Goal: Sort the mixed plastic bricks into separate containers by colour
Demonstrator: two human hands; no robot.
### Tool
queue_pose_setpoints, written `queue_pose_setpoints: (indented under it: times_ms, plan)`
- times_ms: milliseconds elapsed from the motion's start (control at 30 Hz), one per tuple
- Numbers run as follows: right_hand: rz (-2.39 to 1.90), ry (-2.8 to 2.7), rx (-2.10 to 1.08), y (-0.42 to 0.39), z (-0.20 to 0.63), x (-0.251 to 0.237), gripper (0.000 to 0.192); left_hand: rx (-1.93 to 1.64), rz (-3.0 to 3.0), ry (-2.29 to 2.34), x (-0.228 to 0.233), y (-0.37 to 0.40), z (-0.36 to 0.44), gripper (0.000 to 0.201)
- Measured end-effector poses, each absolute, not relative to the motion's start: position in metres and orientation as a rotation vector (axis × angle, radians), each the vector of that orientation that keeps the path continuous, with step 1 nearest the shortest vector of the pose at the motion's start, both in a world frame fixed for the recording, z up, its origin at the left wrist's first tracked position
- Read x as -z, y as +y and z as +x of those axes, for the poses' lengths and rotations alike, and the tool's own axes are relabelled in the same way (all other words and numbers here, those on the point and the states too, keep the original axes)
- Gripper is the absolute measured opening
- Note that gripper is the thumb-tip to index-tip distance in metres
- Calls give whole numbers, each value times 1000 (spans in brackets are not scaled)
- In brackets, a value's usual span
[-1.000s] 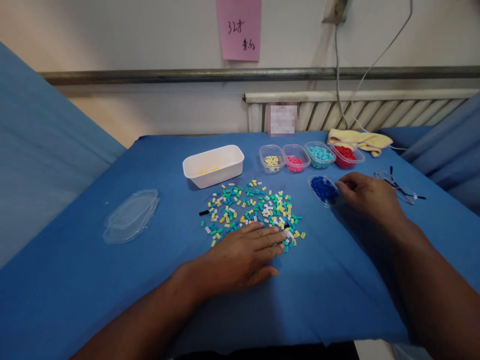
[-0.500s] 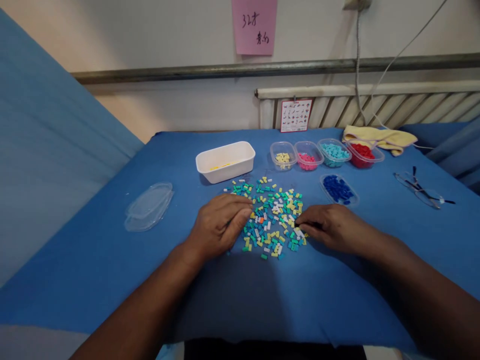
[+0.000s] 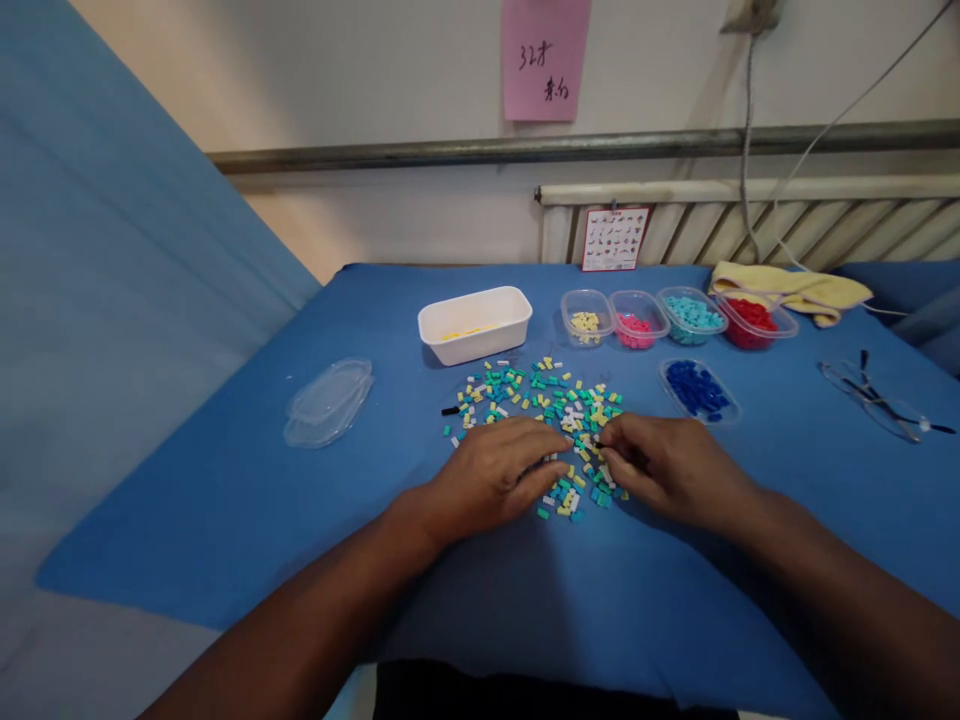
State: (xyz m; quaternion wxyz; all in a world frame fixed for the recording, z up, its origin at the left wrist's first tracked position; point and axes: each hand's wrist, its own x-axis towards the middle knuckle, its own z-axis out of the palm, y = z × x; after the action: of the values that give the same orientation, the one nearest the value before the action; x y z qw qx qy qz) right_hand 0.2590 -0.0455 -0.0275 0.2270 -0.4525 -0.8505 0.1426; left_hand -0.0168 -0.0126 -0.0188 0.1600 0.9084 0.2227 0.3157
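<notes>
A loose pile of small building bricks (image 3: 574,415) in yellow, green, teal and white lies spread on the blue cloth. My left hand (image 3: 499,475) rests low over the pile's near left part, palm down, fingers stretched and thumb apart, hiding bricks beneath. At the right edge of the pile, my right hand (image 3: 667,465) has its thumb and forefinger pinched together on a small black brick (image 3: 599,444), mostly covered by the fingertips. Another black piece (image 3: 450,411) lies at the pile's left edge.
Behind the pile stand a white tub (image 3: 480,345) and clear boxes of pale yellow (image 3: 585,325), pink (image 3: 634,331), light blue (image 3: 694,313) and red bricks (image 3: 752,317). Dark blue bricks (image 3: 697,389) fill a shallow lid. Clear lids (image 3: 328,402) lie left; glasses (image 3: 874,395) and a yellow cloth (image 3: 795,286) right.
My left hand has slid right across the pile, closer to my right hand, uncovering the black piece at the left edge. My right hand stays at the pile's right side. The view has shifted slightly.
</notes>
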Motion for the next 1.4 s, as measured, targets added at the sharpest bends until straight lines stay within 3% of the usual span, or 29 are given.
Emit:
queue_pose_setpoints:
  times_ms: [167,433,533,667,833,1033,1400]
  plan:
    - [-830,-2290,-189,-52,236,28,7,-806,2184,811,19,-23,-11,16]
    - [-818,-2318,-91,-47,229,30,10,-749,1930,857,19,-17,-14,11]
    - [-1021,-2238,50,-35,245,30,18,-852,2223,900,17,-3,-27,13]
    - [-1565,-2008,242,-13,292,41,52,-950,2535,1191,16,26,-62,21]
    - [-2059,-1859,117,2,332,59,86,-756,2544,1583,19,52,-98,30]
    - [-2205,-1768,31,5,349,63,90,-555,2551,1564,22,53,-97,35]
    - [-2259,-1650,18,11,396,73,94,-801,2436,1585,28,55,-99,35]
